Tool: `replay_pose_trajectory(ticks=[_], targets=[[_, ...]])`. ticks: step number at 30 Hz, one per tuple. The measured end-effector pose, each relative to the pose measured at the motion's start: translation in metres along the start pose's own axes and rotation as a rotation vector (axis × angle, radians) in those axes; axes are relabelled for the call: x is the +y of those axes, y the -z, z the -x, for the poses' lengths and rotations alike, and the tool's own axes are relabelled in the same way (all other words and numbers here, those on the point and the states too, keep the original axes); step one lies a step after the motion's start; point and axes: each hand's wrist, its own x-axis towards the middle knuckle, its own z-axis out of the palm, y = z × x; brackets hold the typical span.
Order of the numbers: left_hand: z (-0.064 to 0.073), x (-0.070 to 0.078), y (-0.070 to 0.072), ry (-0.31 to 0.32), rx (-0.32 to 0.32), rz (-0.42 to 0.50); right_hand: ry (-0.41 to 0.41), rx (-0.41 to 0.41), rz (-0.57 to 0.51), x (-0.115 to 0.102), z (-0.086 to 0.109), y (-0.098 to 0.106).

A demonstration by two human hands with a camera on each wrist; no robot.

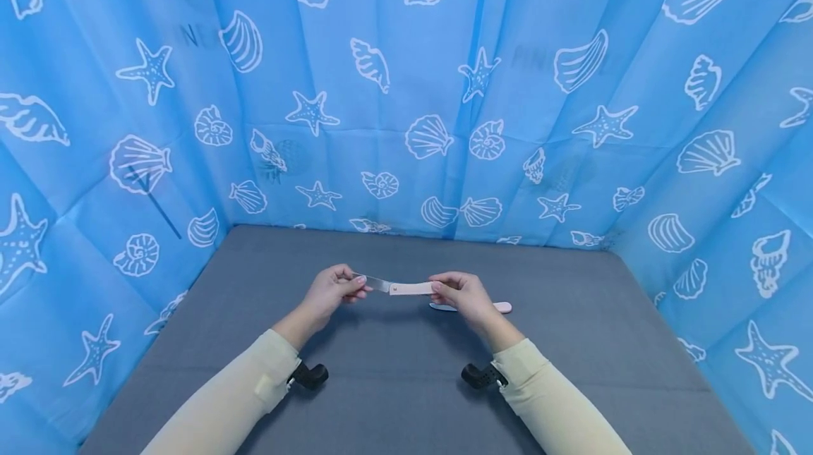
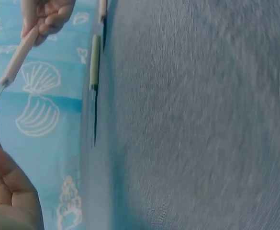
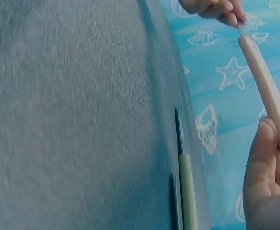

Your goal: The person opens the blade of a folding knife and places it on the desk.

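Note:
Held up over the table, a folding knife [image 1: 411,289] with a pale pink handle spans both hands, its blade unfolded. My left hand [image 1: 335,290] pinches the blade near its tip between thumb and finger. At the other side, my right hand [image 1: 462,294] grips the handle's end, thumb in front. On the table past the right hand lies a second knife with a pinkish handle [image 1: 502,307], partly covered by that hand in the head view. A green-handled knife [image 2: 95,62] lies near it with its blade out, seen in both wrist views.
A grey cloth-covered table [image 1: 394,384] spreads under the hands. Blue curtains [image 1: 394,102] with white shell and starfish prints hang behind it and along both sides. Black wrist-worn devices [image 1: 309,375] jut inward below each hand.

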Motion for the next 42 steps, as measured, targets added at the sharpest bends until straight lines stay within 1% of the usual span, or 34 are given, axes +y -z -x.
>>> replay_pose_trajectory(ticks=[5, 9, 12, 15, 17, 22, 25, 29, 33, 37, 42], targets=[[0.001, -0.002, -0.005, 0.024, 0.062, 0.087, -0.007, 0.049, -0.104, 0.0, -0.001, -0.006], [0.001, -0.004, -0.008, 0.06, 0.105, 0.198, -0.008, 0.076, -0.149, -0.002, -0.001, -0.012], [0.002, -0.004, -0.01, 0.082, 0.129, 0.26, -0.018, 0.094, -0.18, -0.004, 0.0, -0.015], [0.001, -0.006, -0.01, 0.089, 0.144, 0.279, -0.038, 0.104, -0.206, -0.003, -0.001, -0.017], [0.001, -0.007, -0.01, 0.086, 0.147, 0.274, -0.052, 0.102, -0.205, -0.003, -0.001, -0.017], [0.0, -0.013, -0.009, 0.081, 0.177, 0.23, -0.059, 0.046, -0.132, -0.003, -0.001, -0.015], [-0.001, -0.018, -0.006, 0.083, 0.198, 0.196, -0.049, 0.011, -0.05, -0.004, -0.001, -0.013], [-0.001, -0.021, 0.003, 0.082, 0.191, 0.089, -0.046, -0.019, 0.123, -0.004, -0.004, -0.012], [0.0, -0.018, 0.012, 0.098, 0.177, -0.034, -0.054, -0.037, 0.271, -0.005, -0.009, -0.014], [0.0, -0.019, 0.022, 0.121, 0.162, -0.134, -0.044, -0.052, 0.351, -0.006, -0.013, -0.019], [-0.001, -0.024, 0.033, 0.115, 0.136, -0.275, -0.01, -0.079, 0.426, -0.003, -0.016, -0.028]])
